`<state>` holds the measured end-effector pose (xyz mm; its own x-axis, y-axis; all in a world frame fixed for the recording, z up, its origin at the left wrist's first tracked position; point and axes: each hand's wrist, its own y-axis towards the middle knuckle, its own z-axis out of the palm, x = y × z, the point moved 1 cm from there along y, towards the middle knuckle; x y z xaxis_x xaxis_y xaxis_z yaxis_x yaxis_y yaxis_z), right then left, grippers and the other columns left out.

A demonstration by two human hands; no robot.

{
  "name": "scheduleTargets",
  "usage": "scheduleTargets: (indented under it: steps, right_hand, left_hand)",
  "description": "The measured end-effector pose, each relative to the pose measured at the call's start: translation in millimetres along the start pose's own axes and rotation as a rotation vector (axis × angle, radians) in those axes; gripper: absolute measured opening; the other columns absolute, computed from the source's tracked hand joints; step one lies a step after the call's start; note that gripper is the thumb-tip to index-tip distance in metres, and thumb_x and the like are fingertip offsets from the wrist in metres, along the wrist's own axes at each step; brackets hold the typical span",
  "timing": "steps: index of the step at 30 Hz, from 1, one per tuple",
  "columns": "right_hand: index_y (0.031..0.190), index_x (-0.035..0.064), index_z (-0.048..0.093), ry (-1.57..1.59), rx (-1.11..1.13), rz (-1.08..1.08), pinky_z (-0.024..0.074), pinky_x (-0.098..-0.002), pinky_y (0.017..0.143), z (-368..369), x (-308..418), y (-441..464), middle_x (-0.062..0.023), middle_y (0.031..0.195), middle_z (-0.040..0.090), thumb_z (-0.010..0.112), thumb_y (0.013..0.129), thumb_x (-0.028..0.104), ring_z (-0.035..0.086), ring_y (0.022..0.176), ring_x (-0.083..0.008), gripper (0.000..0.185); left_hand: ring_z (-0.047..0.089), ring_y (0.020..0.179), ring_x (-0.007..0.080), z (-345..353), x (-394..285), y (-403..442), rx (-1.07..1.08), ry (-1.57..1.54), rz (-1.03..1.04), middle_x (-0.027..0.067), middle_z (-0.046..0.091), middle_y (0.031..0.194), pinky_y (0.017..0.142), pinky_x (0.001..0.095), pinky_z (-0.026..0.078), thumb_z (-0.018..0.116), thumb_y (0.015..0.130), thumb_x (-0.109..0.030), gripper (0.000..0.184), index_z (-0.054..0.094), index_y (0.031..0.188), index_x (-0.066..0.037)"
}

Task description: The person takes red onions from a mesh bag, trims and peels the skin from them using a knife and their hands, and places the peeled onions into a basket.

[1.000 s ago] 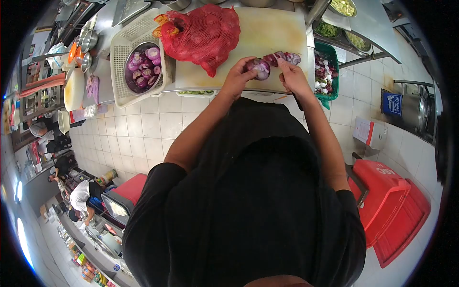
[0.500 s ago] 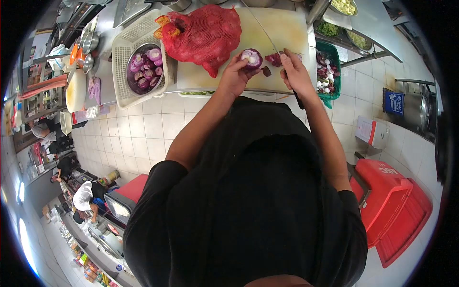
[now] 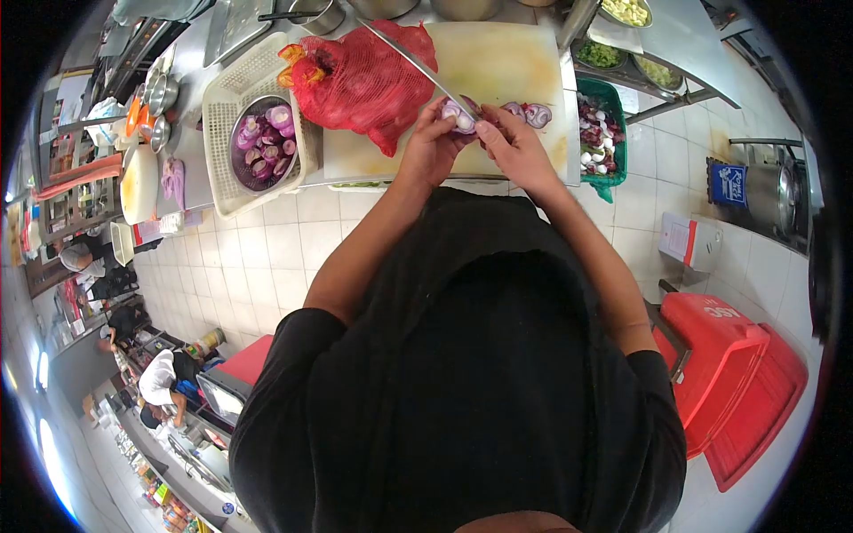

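Observation:
My left hand point(image 3: 426, 147) is closed around a red onion point(image 3: 458, 118) over the near edge of the cutting board point(image 3: 498, 58). Fingers of my right hand point(image 3: 520, 155) wrap the handle of a knife, most of which they hide. The long knife blade point(image 3: 410, 59) slants up and left from the onion, passing over a red mesh bag point(image 3: 369, 89) full of onions. Blade and onion meet between my two hands; how deep the edge sits cannot be seen. Purple onion scraps point(image 3: 537, 115) lie on the board just beyond my right hand.
To the left, a white plastic basket point(image 3: 213, 169) holds a metal bowl of peeled onions point(image 3: 264, 142). A green basket point(image 3: 619, 164) with skins and trimmings hangs at the right. Metal pots point(image 3: 462, 7) line the back. Behind, a red bin point(image 3: 711, 355) stands on the floor; people work far left.
My right hand has moved left to meet the onion in my left hand. The knife has swung leftward, its blade now at the onion and across the mesh bag.

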<state>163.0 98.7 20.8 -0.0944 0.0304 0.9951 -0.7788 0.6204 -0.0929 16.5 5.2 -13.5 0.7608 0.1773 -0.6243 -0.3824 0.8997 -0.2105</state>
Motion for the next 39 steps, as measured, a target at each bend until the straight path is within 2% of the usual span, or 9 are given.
scheduleTargets:
  steps: [3, 6, 9, 12, 15, 24, 30, 36, 39]
  right_hand:
    - [0.13, -0.0024, 0.057, 0.03, 0.011, 0.041, 0.0466, -0.0254, 0.068, -2, 0, 0, -0.0049, 0.089, 0.065, 0.062, 0.098, 0.037, 0.055, 0.075, -0.0081, 0.051]
    - [0.123, -0.0005, 0.063, 0.049, -0.014, 0.01, 0.044, -0.0243, 0.058, -3, 0, 1, -0.002, 0.08, 0.062, 0.059, 0.1, 0.039, 0.053, 0.066, -0.0075, 0.046]
    - [0.115, 0.004, 0.067, 0.218, -0.005, 0.368, 0.0374, -0.0241, 0.046, -14, 12, -4, 0.0003, 0.071, 0.056, 0.055, 0.101, 0.043, 0.047, 0.054, -0.0071, 0.043]
    - [0.114, 0.0085, 0.068, 0.282, -0.137, 0.361, 0.0308, -0.0245, 0.04, -18, -3, -1, 0.0014, 0.065, 0.05, 0.053, 0.101, 0.047, 0.041, 0.047, -0.0071, 0.043]
    - [0.119, 0.0072, 0.064, 0.279, -0.14, 0.396, 0.0322, -0.0244, 0.04, -28, -4, 1, -0.0003, 0.066, 0.052, 0.054, 0.101, 0.047, 0.043, 0.047, -0.008, 0.045]
    - [0.136, 0.0033, 0.044, 0.242, -0.037, 0.179, 0.0352, -0.0227, 0.046, -21, 11, -7, -0.0028, 0.077, 0.055, 0.057, 0.1, 0.039, 0.048, 0.058, -0.0077, 0.052]
    - [0.133, 0.0041, 0.046, 0.23, -0.051, 0.138, 0.0328, -0.0214, 0.048, -20, 16, -14, -0.002, 0.075, 0.052, 0.051, 0.104, 0.038, 0.044, 0.057, -0.0062, 0.045]
    - [0.135, 0.0082, 0.046, 0.219, -0.114, -0.018, 0.0322, -0.0205, 0.048, -17, 8, -15, -0.0013, 0.075, 0.052, 0.049, 0.105, 0.038, 0.043, 0.055, -0.0054, 0.043]
    - [0.125, 0.0021, 0.054, 0.215, -0.073, -0.032, 0.0399, -0.0224, 0.056, -23, 8, -14, -0.0005, 0.084, 0.056, 0.055, 0.103, 0.034, 0.049, 0.069, -0.0065, 0.039]
  left_hand:
    - [0.057, 0.117, 0.0293, 1, 0, -1, -0.015, 0.045, 0.003, 0.0116, 0.056, 0.13, 0.098, 0.0493, 0.049, 0.053, 0.095, -0.007, 0.049, 0.042, 0.142, -0.01]
    - [0.057, 0.117, 0.0304, -1, 1, -1, -0.028, 0.049, 0.014, 0.0121, 0.056, 0.129, 0.098, 0.0499, 0.049, 0.053, 0.095, -0.005, 0.047, 0.043, 0.141, -0.011]
    - [0.057, 0.116, 0.0314, -1, 1, -1, -0.019, 0.07, 0.009, 0.013, 0.055, 0.129, 0.099, 0.0516, 0.05, 0.055, 0.095, -0.005, 0.046, 0.044, 0.139, -0.01]
    - [0.057, 0.116, 0.032, 0, 1, 0, -0.027, 0.036, -0.017, 0.0134, 0.055, 0.127, 0.1, 0.053, 0.05, 0.055, 0.094, -0.005, 0.044, 0.045, 0.137, -0.009]
    - [0.06, 0.113, 0.0298, 3, 2, 0, -0.052, -0.019, -0.024, 0.0133, 0.057, 0.124, 0.096, 0.0476, 0.053, 0.057, 0.092, -0.003, 0.041, 0.047, 0.132, -0.008]
    - [0.061, 0.106, 0.0284, -6, -1, 1, 0.013, -0.204, -0.15, 0.013, 0.061, 0.12, 0.09, 0.0414, 0.054, 0.057, 0.094, -0.021, 0.035, 0.052, 0.127, -0.008]
    - [0.066, 0.094, 0.0273, -10, 0, 0, 0.07, -0.319, -0.186, 0.0215, 0.063, 0.118, 0.084, 0.0352, 0.057, 0.057, 0.095, -0.027, 0.038, 0.056, 0.125, -0.002]
    - [0.063, 0.078, 0.0215, 2, -5, -8, 0.034, -0.347, -0.252, 0.0196, 0.066, 0.11, 0.066, 0.0297, 0.052, 0.052, 0.098, -0.029, 0.034, 0.054, 0.126, -0.009]
    - [0.059, 0.076, 0.0219, 1, -5, -9, 0.034, -0.313, -0.247, 0.022, 0.064, 0.117, 0.065, 0.029, 0.049, 0.054, 0.097, -0.033, 0.041, 0.055, 0.127, -0.006]
